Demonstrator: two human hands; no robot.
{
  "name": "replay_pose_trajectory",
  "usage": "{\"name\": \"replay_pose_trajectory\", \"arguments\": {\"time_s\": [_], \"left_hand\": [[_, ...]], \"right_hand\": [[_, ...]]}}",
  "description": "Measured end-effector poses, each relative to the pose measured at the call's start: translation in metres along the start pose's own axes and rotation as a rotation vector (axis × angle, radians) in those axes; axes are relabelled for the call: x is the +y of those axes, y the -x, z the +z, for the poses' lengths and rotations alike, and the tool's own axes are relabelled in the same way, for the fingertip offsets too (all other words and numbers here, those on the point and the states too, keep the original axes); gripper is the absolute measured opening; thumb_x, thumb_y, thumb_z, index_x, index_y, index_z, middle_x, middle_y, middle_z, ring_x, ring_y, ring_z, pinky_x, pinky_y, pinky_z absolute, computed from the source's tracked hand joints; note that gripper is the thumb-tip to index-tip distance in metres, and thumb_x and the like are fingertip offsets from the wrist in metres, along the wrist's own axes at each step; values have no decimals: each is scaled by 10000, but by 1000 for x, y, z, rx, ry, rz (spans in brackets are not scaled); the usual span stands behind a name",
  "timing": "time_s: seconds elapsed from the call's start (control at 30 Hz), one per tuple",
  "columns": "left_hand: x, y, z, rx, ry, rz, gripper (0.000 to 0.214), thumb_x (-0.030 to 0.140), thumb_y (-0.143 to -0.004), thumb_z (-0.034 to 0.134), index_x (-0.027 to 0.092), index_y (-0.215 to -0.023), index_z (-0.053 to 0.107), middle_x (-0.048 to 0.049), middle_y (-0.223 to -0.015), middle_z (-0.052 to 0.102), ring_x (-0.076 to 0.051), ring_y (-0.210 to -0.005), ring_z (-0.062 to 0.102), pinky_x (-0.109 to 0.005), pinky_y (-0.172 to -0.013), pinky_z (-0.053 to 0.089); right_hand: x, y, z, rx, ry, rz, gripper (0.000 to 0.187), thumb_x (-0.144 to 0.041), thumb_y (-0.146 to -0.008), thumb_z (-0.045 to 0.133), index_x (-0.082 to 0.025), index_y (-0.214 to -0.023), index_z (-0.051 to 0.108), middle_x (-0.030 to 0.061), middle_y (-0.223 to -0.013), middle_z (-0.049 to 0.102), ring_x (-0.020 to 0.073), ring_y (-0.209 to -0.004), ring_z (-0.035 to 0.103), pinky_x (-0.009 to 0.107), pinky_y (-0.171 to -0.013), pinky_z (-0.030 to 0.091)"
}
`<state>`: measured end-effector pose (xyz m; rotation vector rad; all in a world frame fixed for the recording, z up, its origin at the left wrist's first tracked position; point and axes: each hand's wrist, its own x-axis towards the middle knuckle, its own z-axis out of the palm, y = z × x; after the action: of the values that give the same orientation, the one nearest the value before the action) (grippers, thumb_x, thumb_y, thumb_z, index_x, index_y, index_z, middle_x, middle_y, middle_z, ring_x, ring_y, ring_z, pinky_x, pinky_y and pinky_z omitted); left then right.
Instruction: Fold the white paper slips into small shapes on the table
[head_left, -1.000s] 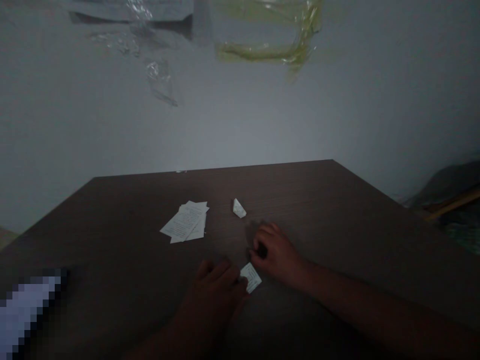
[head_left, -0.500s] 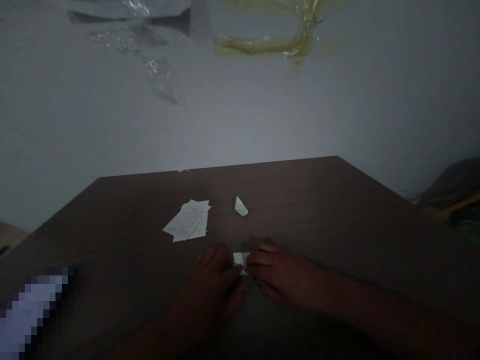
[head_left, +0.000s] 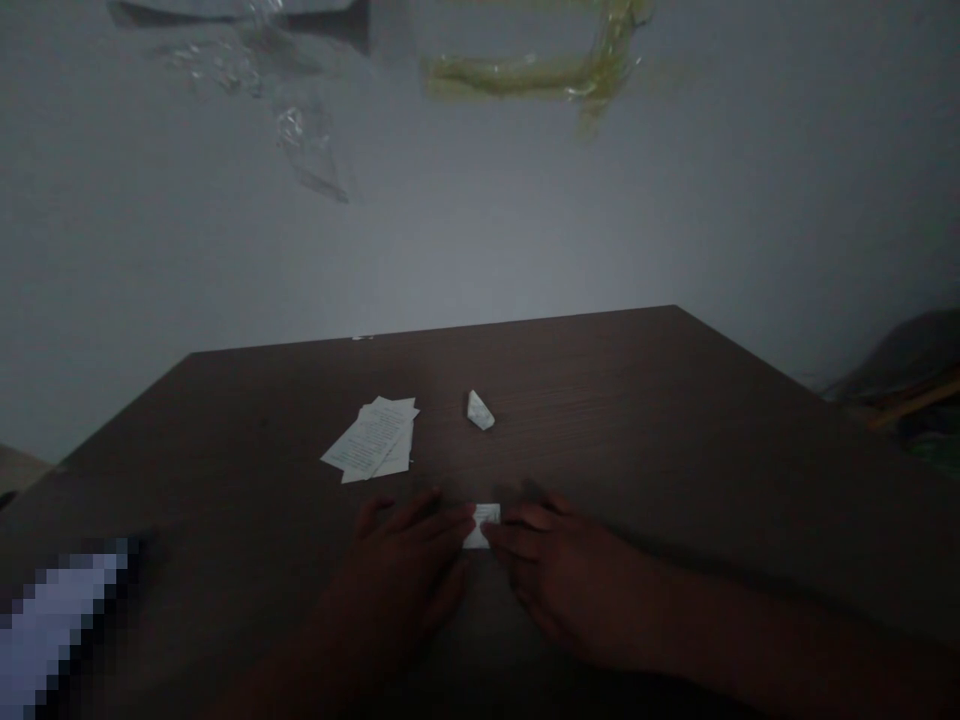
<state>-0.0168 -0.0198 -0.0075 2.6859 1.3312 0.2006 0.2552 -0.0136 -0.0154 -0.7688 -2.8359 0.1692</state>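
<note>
A small piece of printed paper (head_left: 482, 537), apparently folded, lies flat on the brown table (head_left: 577, 400) between my hands. From the left, my left hand (head_left: 412, 555) touches its edge with outstretched fingers. My right hand (head_left: 555, 560) rests a fingertip on the paper's right part, its other fingers spread on the tabletop. Beyond them lies a small folded paper piece (head_left: 480, 411) with pointed ends. Several loose printed sheets (head_left: 375, 440) overlap to its left. The light is dim, so the paper's creases are hard to make out.
A pixelated bright object (head_left: 60, 620) is at the table's left front. Behind the table rises a grey wall (head_left: 487, 220) with yellow tape (head_left: 517, 77) and clear tape (head_left: 300, 130) on it. Dark, indistinct items (head_left: 915, 370) stand past the right edge.
My left fingers have stretched out flatter and shifted slightly left. My right fingers have spread and uncovered more of the small paper. The view has tilted down slightly.
</note>
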Motion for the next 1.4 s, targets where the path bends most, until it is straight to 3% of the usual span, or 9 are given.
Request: {"name": "replay_pose_trajectory", "arguments": {"time_s": [0.2,0.37,0.5,0.6,0.77,0.93,1.1,1.27,1.4], "left_hand": [[9,4,9,79,-189,-28,367,302,-1102,710,338,-1445,833,-26,-1547,817,-423,-1529,674,-695,-1294,470],[8,3,23,167,-271,9,343,330,-1067,779,322,-1403,848,-40,-1479,846,-410,-1478,688,-640,-1272,470],[11,-2,18,117,-273,5,308,302,-1087,769,310,-1387,837,-47,-1469,843,-430,-1467,673,-671,-1230,500],[16,-6,9,50,-225,-38,303,303,-1121,728,311,-1410,820,-44,-1450,839,-419,-1444,679,-695,-1247,503],[20,-8,0,0,-152,-46,346,208,-1114,691,275,-1437,798,-64,-1417,827,-387,-1409,684,-711,-1294,458],[13,-9,0,-14,-114,-30,312,223,-1098,727,273,-1396,805,-64,-1378,842,-363,-1347,714,-658,-1253,494],[9,-9,3,-9,-105,-28,351,259,-1080,763,299,-1427,796,-61,-1437,834,-382,-1348,713,-656,-1203,505],[13,-9,10,-54,-166,-28,401,232,-1095,741,281,-1490,787,-90,-1471,827,-390,-1400,714,-712,-1287,458],[17,-7,19,-101,-158,-49,458,325,-1109,718,282,-1563,760,-119,-1598,765,-394,-1461,691,-699,-1346,418]], "right_hand": [[1,-1,2,-38,103,-18,241,-238,-1105,711,-135,-1279,842,143,-1535,777,344,-1280,713,565,-1152,567],[1,0,7,-50,145,-33,125,-208,-1068,754,-176,-1122,862,130,-1478,800,348,-1297,701,572,-1181,545],[4,2,2,1,112,7,106,-178,-1051,793,-208,-1145,831,65,-1221,857,288,-1131,736,470,-1063,586],[9,2,-3,74,37,13,57,-189,-1051,769,-204,-1086,810,67,-1097,847,267,-1013,734,422,-953,592],[18,3,-2,97,-1,13,92,-129,-1007,772,-207,-1044,803,45,-1018,839,252,-930,716,404,-862,561],[23,1,4,135,55,7,106,-139,-1045,734,-205,-987,794,42,-888,796,255,-881,694,409,-831,524],[24,0,4,131,57,47,89,-149,-1030,728,-199,-980,783,54,-908,789,266,-898,693,425,-843,530],[25,-1,3,133,18,85,75,-159,-1031,732,-196,-981,773,66,-937,777,272,-942,698,424,-868,559],[24,-4,4,115,19,68,201,-158,-1065,719,-184,-1242,809,93,-1100,794,297,-1052,708,455,-945,599]]}}
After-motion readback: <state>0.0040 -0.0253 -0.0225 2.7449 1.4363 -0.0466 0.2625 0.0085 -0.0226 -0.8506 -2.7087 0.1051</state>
